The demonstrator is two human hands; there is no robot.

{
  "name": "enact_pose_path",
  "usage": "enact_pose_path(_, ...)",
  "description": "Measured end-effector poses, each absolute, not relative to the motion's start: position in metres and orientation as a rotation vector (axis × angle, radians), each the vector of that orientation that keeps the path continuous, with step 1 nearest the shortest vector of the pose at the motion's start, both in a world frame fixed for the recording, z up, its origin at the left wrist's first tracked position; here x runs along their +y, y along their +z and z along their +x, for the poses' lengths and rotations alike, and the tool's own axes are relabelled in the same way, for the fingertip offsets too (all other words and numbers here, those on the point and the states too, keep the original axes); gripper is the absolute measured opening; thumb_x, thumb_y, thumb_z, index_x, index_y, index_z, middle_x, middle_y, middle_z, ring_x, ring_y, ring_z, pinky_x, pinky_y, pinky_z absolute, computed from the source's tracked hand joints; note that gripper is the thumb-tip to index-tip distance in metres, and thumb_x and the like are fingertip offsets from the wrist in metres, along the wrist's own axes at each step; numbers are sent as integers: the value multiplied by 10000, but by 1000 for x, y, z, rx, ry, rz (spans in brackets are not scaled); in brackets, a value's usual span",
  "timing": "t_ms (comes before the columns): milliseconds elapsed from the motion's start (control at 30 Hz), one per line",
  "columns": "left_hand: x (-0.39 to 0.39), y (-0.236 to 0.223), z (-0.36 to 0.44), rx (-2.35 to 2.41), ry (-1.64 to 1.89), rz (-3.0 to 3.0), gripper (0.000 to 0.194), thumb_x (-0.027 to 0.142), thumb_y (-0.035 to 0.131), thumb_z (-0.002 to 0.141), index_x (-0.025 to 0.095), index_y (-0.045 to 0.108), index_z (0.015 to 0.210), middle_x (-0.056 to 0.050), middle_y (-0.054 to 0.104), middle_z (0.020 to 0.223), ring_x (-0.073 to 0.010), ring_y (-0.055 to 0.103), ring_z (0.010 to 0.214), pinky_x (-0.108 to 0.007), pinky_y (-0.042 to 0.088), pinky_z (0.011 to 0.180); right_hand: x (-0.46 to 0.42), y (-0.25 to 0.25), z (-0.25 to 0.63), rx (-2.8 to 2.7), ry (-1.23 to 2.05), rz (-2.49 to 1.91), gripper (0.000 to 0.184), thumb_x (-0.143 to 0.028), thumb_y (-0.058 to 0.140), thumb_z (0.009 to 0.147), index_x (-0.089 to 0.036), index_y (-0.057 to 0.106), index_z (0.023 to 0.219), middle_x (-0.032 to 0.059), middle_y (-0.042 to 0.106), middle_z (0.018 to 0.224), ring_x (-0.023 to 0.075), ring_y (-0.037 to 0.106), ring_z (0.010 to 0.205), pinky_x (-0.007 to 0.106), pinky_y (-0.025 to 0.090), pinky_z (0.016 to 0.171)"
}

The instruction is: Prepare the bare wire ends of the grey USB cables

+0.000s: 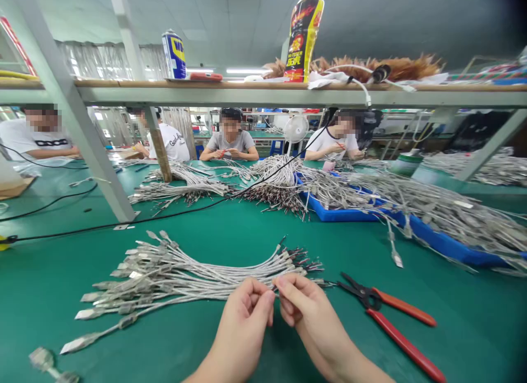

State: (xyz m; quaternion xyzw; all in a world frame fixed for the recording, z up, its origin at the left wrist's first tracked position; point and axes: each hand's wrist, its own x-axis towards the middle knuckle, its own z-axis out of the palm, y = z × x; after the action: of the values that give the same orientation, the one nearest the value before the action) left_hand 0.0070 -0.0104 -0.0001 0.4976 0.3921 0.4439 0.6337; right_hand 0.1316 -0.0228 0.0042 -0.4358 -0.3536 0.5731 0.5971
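Observation:
My left hand [249,317] and my right hand [307,311] meet low in the middle, both closed in a pinch. Between their fingertips shows the small dark wire end [274,288] of a cable; most of it is hidden by the fingers. Just behind the hands lies a bundle of white cables [197,276], with clear-covered plugs to the left and stripped dark wire ends [302,258] to the right. A single cable plug [42,359] lies at the lower left, its cable leaving the picture. To the right of my right hand rest red-handled wire strippers [373,299], jaws apart.
Blue trays [335,214] heaped with cables stand at the back right, beside more cable piles [185,182]. A black cord [173,212] crosses the green table. Overhead runs a shelf [230,93] with a spray can [174,55] and a bottle [303,40]. Several people sit opposite.

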Motion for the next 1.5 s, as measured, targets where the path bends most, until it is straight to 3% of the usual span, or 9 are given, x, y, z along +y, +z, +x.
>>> enact_pose_path(133, -13, 6, 8, 835, 1119, 1102, 369, 477, 712, 763, 163, 532, 694, 14, 550, 595, -99, 492, 580, -217, 404, 594, -26, 6, 127, -784, 1347, -980, 331, -417, 805, 726, -144, 632, 653, -43, 437, 521, 78, 368, 476, 219, 287, 468)
enact_pose_path(233, -15, 7, 10, 756, 1119, 1064, 362, 475, 697, 784, 164, 538, 692, 13, 565, 566, -78, 448, 515, -217, 405, 575, -27, 5, 125, -787, 1357, -969, 341, -409, 810, 726, -145, 623, 618, -37, 445, 507, 85, 385, 473, 225, 298, 469)
enact_pose_path(367, -18, 10, 9, 817, 1066, 985, 406, 526, 715, 746, 161, 538, 726, 50, 507, 501, -29, 262, 405, -175, 205, 405, -28, 4, 125, -776, 1405, -921, 271, -384, 820, 722, -136, 712, 706, -19, 507, 540, 95, 433, 505, 231, 343, 505)
enact_pose_path(467, -19, 13, 6, 872, 1017, 923, 427, 541, 723, 727, 162, 539, 794, 54, 512, 507, -19, 242, 398, -163, 124, 389, -30, 4, 126, -761, 1453, -886, 225, -340, 823, 728, -147, 760, 826, 11, 594, 651, 108, 489, 573, 243, 390, 567)
enact_pose_path(633, -17, 13, 4, 904, 991, 884, 432, 537, 723, 722, 166, 537, 845, 60, 504, 496, -20, 252, 397, -155, 126, 394, -32, 4, 126, -784, 1466, -908, 227, -346, 791, 766, -145, 777, 869, 14, 589, 637, 122, 493, 597, 263, 401, 598)
enact_pose_path(900, -15, 15, 5, 934, 1016, 963, 430, 538, 759, 654, 166, 572, 762, 94, 377, 434, -24, 193, 383, -187, 113, 391, -30, 3, 129, -869, 1354, -979, 209, -339, 783, 766, -162, 786, 877, 20, 631, 659, 135, 518, 591, 280, 418, 580)
enact_pose_path(1067, -13, 14, 4, 950, 996, 1000, 447, 552, 754, 656, 159, 567, 756, 51, 488, 497, -24, 227, 400, -185, 124, 398, -29, 6, 132, -976, 1230, -1015, 163, -330, 776, 760, -172, 774, 799, 34, 673, 709, 143, 533, 587, 296, 447, 591)
enact_pose_path(1300, -13, 5, -2, 906, 883, 1071, 417, 560, 656, 779, 161, 537, 774, 66, 435, 513, -35, 260, 431, -167, 157, 417, -25, 10, 137, -1055, 1115, -1060, 173, -326, 746, 784, -164, 757, 723, 8, 613, 573, 141, 535, 565, 271, 454, 581)
enact_pose_path(1500, -13, 5, -1, 925, 911, 1080, 480, 615, 676, 736, 151, 554, 763, 53, 461, 549, -33, 276, 437, -165, 171, 423, -23, 7, 136, -973, 1192, -1029, 228, -384, 783, 754, -156, 772, 748, 23, 642, 583, 146, 560, 571, 272, 475, 591)
